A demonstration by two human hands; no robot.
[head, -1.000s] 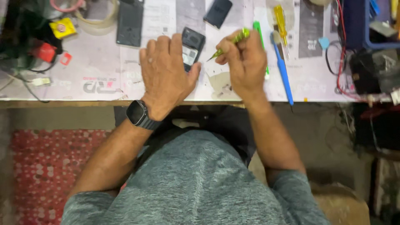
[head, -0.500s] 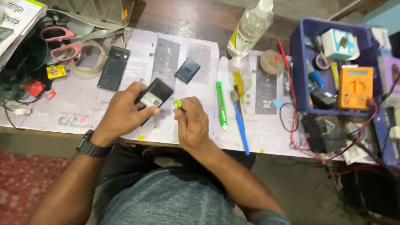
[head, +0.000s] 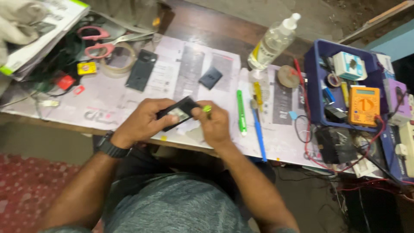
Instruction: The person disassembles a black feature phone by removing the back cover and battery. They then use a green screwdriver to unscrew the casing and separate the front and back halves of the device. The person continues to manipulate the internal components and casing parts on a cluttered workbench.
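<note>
L hand grips black device; R hand pinches green-tipped tool beside it.

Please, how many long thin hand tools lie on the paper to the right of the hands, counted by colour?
Green tool: 1
Yellow-handled tool: 1
Blue-handled tool: 1
Total: 3

One more green-tipped tool is in the right hand, not lying down; the left hand holds a small black device.
</note>
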